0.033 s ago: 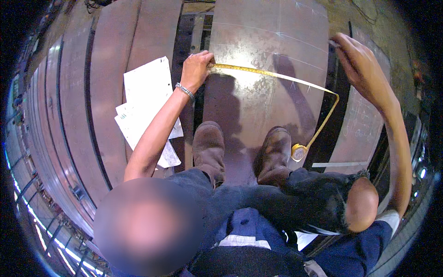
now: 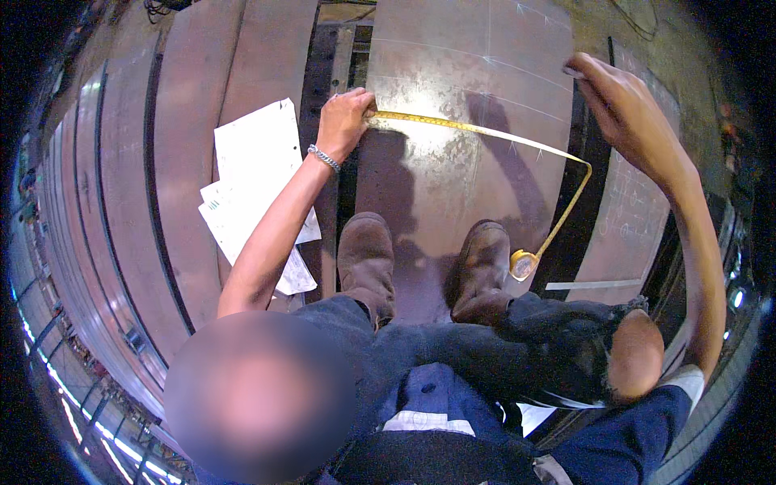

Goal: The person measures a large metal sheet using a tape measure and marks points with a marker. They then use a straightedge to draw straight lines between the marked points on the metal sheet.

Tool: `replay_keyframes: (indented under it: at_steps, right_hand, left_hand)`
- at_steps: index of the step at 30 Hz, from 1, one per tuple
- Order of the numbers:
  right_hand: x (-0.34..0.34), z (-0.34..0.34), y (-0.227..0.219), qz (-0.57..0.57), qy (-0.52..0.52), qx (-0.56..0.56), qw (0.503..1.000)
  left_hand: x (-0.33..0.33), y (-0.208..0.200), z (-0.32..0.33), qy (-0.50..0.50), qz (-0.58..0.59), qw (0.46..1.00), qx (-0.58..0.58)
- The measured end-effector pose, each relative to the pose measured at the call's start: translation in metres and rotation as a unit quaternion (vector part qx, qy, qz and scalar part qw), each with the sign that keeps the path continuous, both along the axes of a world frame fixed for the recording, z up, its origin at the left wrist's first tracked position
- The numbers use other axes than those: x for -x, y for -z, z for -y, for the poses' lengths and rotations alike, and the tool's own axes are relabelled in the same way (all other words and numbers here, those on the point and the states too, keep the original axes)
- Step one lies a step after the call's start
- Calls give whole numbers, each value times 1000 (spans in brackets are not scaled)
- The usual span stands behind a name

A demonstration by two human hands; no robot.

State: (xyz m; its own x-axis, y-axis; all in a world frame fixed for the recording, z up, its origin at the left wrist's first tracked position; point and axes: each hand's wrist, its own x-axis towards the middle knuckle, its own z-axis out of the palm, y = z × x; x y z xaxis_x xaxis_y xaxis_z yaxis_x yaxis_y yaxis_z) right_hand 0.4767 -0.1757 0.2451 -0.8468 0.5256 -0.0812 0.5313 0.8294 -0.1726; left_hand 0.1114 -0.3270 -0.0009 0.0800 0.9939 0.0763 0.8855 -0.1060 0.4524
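Note:
My left hand (image 2: pixel 346 120) is closed on the end of a yellow tape measure (image 2: pixel 440 123) at the left edge of a brown steel plate (image 2: pixel 461 194). Its blade runs across the plate, bends down past the right edge, and leads to the round yellow case (image 2: pixel 523 264) beside my right boot. Above the plate's upper right edge, my right hand (image 2: pixel 610 93) is pinched on a small pale stick of chalk (image 2: pixel 572 73), clear of the tape. Thin white lines and arrow-like marks cross the plate.
White paper sheets (image 2: pixel 257 153) lie left of my left forearm. My boots (image 2: pixel 365 250) stand on the plate. Dark gaps run along both its sides. More long steel plates (image 2: pixel 121 178) lie to the left, and a chalk-marked plate (image 2: pixel 630 202) lies to the right.
My right hand has shifted slightly left and up with the chalk. My left hand and the tape measure stay almost where they were.

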Motion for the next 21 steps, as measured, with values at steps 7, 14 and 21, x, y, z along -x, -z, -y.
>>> replay_keyframes:
  at_steps: [7,14,21]
  right_hand:
    - [96,5,65,-16,-6,20,1000]
    - [130,60,159,-285,358,108,883]
    - [140,174,249,-369,568,71,732]
  left_hand:
    - [-5,14,-3,4,3,1000,-21]
    - [-2,8,2,-1,-14,1000,-11]
    - [7,-9,4,-7,-16,1000,15]
